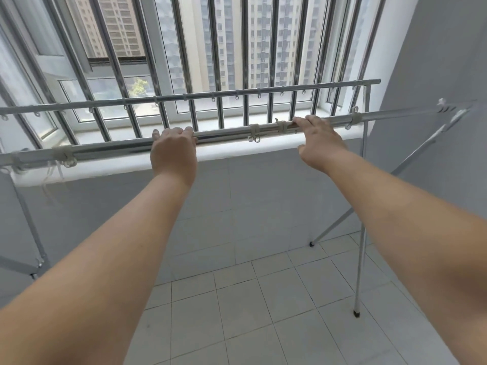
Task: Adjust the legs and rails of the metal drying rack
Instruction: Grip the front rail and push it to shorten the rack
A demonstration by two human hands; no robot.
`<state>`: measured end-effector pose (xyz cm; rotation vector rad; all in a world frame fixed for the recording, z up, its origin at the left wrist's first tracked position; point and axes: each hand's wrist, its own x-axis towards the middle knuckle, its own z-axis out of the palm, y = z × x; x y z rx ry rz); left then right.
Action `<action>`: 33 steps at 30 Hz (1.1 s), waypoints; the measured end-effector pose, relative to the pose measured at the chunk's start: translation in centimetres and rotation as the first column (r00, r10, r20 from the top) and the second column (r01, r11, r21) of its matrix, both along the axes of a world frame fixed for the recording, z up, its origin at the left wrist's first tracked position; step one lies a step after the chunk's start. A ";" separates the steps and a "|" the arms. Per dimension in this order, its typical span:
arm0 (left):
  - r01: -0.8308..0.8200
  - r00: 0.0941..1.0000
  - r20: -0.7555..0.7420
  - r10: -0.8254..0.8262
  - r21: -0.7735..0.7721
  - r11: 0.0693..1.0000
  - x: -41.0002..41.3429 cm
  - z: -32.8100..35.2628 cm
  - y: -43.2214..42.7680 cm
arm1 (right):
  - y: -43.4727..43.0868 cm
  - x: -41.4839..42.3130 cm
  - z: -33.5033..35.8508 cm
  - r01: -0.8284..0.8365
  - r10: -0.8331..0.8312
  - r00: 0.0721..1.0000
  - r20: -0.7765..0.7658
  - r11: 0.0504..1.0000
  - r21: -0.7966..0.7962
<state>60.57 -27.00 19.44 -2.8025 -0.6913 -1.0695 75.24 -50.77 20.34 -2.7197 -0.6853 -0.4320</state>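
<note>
Left hand point(174, 151) curled over near rail point(224, 134); right hand point(320, 139) flat, seemingly resting, ungripped; rail running crosswise between both.

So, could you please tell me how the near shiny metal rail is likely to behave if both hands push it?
The near shiny metal rail looks like a stiff tube, so it probably won't flex. Its polished surface may slip under the left hand. The thin metal legs suggest the rack is light and could slide on the tiles.

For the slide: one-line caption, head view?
Both hands, left and right, on the near silver metal drying-rack rail at a barred window.
</note>
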 end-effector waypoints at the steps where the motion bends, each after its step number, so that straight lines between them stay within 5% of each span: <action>1: 0.004 1.000 0.004 -0.004 -0.002 1.000 0.1 0.0 -0.1 | -0.1 0.1 0.0 0.006 -0.006 1.000 0.012 1.000 -0.011; 14: 0.032 0.999 0.015 -0.032 -0.028 0.999 1.5 -0.1 -1.4 | -0.3 1.7 0.3 0.103 -0.093 0.989 0.111 0.991 -0.090; 33: 0.063 0.998 0.032 -0.063 -0.002 0.998 3.9 -0.9 -4.3 | -2.8 2.9 -0.3 0.132 -0.128 0.991 0.048 0.988 -0.085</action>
